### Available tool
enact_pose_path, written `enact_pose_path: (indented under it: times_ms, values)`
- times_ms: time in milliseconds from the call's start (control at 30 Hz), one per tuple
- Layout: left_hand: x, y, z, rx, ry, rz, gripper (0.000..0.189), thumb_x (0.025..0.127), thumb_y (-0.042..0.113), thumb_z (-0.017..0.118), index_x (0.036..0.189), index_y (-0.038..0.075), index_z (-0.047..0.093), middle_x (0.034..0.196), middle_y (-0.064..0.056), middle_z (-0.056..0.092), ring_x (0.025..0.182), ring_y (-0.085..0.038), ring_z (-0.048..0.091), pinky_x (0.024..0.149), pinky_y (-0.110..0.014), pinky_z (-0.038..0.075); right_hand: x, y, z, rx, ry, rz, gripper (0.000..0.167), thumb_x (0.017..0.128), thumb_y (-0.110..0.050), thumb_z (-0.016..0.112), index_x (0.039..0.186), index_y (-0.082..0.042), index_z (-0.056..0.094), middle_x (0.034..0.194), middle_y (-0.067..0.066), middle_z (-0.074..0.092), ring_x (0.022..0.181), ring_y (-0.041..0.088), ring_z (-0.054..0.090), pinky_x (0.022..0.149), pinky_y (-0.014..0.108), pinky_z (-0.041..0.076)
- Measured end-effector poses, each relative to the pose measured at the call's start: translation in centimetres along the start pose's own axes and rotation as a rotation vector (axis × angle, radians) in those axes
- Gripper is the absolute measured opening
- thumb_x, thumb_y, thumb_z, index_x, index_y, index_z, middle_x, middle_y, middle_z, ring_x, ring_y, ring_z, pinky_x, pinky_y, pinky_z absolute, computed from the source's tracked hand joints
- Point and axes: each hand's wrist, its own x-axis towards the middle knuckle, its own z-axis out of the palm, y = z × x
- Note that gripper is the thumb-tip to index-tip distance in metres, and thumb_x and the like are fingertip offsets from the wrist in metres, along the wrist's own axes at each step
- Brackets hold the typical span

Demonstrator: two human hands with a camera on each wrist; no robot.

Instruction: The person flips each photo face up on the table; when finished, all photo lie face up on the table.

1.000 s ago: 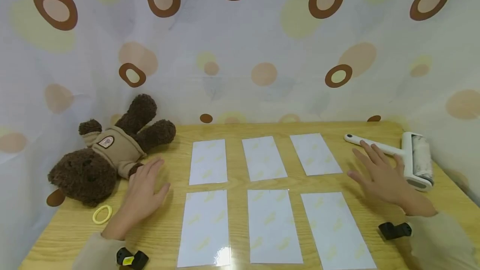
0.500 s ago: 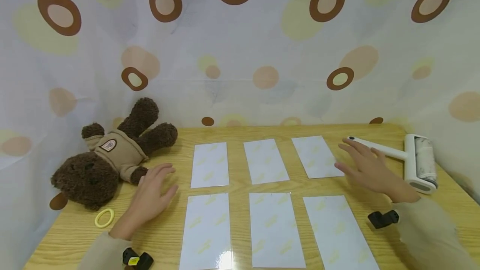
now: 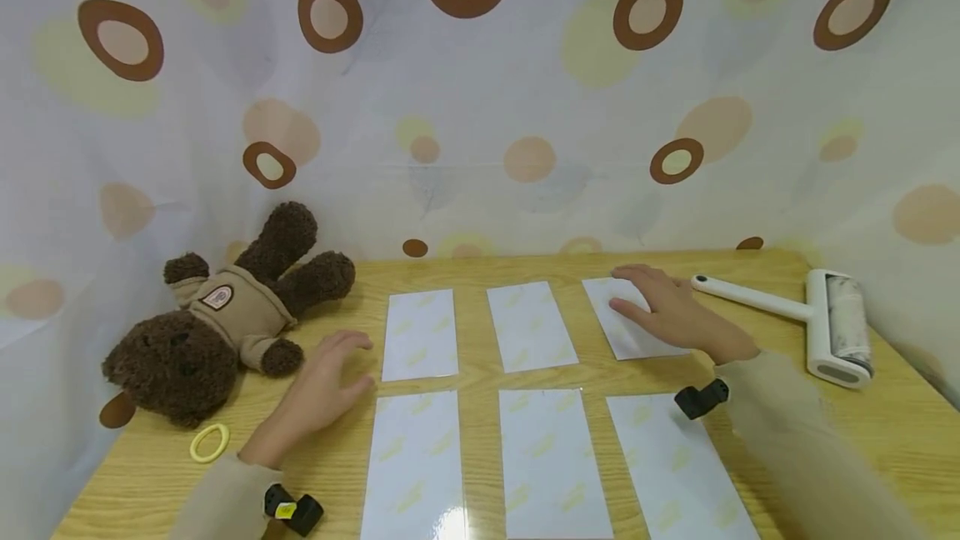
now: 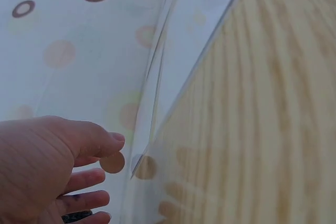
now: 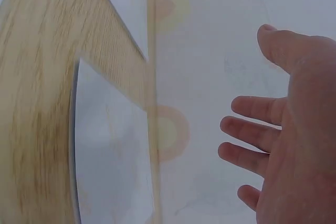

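Several white cards with faint yellow marks lie in two rows on the wooden table. My right hand, fingers extended and holding nothing, hovers over the back right card; the right wrist view shows that card beside the spread fingers. To the left, my left hand holds nothing, its fingers loosely bent, between the teddy bear's paw and the back left card. In the left wrist view the left hand appears with thumb and fingers apart, near a card's edge.
A brown teddy bear in a beige shirt lies at the left back. Near it is a yellow ring. A white lint roller lies at the right. A dotted curtain rises behind the table.
My right hand has moved left, from beside the lint roller to over the back right card. My left hand has shifted slightly right, away from the teddy bear.
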Motion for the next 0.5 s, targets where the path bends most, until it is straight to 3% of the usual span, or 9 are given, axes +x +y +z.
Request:
enact_pose_path:
  times_ms: [167,400,500]
  values:
    - [0.2,0.1,0.5,-0.015,-0.054,0.02,0.037,0.084,0.005,0.072,0.119,-0.001,0.06,0.127,-0.019,0.057,0.121,-0.038,0.051,0.097,-0.052,0.044,2.0,-1.1,0.9,0.045,-0.062,-0.016,0.055,0.101,-0.036,0.047,0.142,0.001,0.041,0.147,0.024,0.038,0.136,0.045,0.028,0.096,0.072,0.016]
    - [1.4,0.5,0.8,-0.056,-0.237,-0.005,0.039,0.09,0.009,0.066,0.125,-0.001,0.055,0.137,-0.022,0.05,0.13,-0.04,0.044,0.104,-0.053,0.038,4.9,-3.3,2.7,0.097,-0.116,-0.064,0.052,0.101,-0.033,0.048,0.14,0.0,0.043,0.145,0.021,0.041,0.137,0.042,0.028,0.097,0.066,0.017]
    - [2.0,0.7,0.9,-0.046,-0.267,-0.011,0.038,0.09,0.009,0.065,0.125,-0.002,0.054,0.139,-0.024,0.048,0.132,-0.041,0.042,0.106,-0.053,0.036,6.2,-4.3,3.7,0.103,-0.148,-0.084,0.05,0.1,-0.031,0.05,0.139,0.0,0.044,0.144,0.019,0.043,0.137,0.04,0.028,0.098,0.064,0.018]
